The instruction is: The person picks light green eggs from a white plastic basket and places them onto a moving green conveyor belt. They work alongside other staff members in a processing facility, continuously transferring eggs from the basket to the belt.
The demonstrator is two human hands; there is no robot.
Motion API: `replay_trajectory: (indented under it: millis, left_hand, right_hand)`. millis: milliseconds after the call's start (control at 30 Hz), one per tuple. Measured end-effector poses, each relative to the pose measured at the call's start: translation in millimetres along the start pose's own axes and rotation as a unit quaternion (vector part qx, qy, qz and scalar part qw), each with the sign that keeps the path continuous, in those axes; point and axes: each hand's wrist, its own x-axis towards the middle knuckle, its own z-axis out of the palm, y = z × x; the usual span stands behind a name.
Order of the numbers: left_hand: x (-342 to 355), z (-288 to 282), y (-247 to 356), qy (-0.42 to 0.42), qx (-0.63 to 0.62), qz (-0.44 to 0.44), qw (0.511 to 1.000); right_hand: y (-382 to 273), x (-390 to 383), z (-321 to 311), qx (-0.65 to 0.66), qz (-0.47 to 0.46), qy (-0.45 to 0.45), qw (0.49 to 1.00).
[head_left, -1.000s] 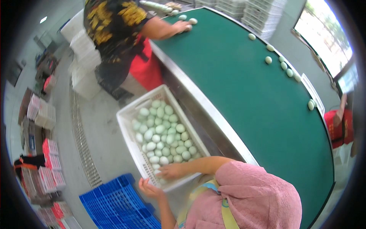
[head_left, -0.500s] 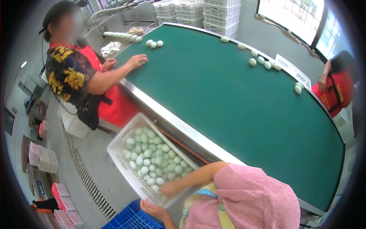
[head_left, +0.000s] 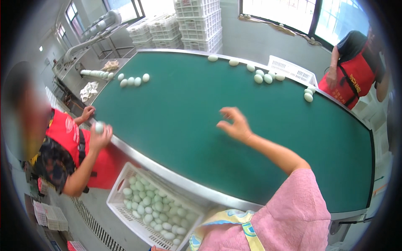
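Observation:
My right hand [head_left: 234, 125] is raised over the green table [head_left: 318, 159], fingers loosely curled and apart, with no object in them. Below the table's near metal edge, a white plastic crate [head_left: 119, 196] holds several pale green eggs [head_left: 148, 209]. Only a sliver of my left hand [head_left: 157, 248] shows at the bottom edge by the crate; whether it grips the rim is unclear. Loose eggs [head_left: 258, 78] lie along the far edge and at the table's far left end [head_left: 137, 81].
A co-worker in a red apron [head_left: 67, 134] holds an egg [head_left: 99, 127] at the table's left edge; another person [head_left: 347, 79] stands at the right. Behind are stacked white crates [head_left: 197, 29], a white tray [head_left: 291, 69] and piping [head_left: 71, 54].
My right hand has lifted out of the egg crate and reached forward over the table. The left co-worker's hand has moved back to the table's edge with an egg. The view has tilted upward.

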Motion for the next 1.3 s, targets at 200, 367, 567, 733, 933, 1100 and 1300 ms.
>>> replay_trajectory:
  millis: [200, 367, 567, 733, 933, 1100, 1300]
  left_hand:
    - [3.5, 44.3, -69.8, -0.021, 0.089, 0.041, 0.995]
    - [67.4, 25.7, -26.2, -0.216, 0.018, -0.172, 0.961]
    - [82.4, 33.5, -60.8, -0.332, 0.085, 0.03, 0.939]
    - [88.2, 40.8, -64.4, -0.369, 0.123, 0.097, 0.916]
    - [65.9, 38.9, -71.1, -0.315, 0.126, -0.012, 0.941]
    - [86.8, 52.3, -12.2, -0.256, 0.051, -0.056, 0.964]
    - [60.0, 84.2, -47.0, -0.198, 0.042, -0.102, 0.974]
  right_hand:
    - [166.7, 99.1, -144.2, -0.379, 0.054, 0.155, 0.911]
    - [200.7, 146.8, -154.4, -0.38, 0.154, 0.124, 0.903]
    - [195.5, 181.7, -149.5, -0.451, 0.226, 0.0, 0.864]
    - [194.5, 187.1, -147.5, -0.48, 0.192, -0.106, 0.849]
    - [166.2, 165.3, -139.9, -0.459, 0.087, -0.242, 0.85]
    - [146.4, 140.4, -121.3, -0.459, 0.059, -0.209, 0.861]
    - [77.5, 118.6, -31.0, -0.434, 0.013, -0.16, 0.887]
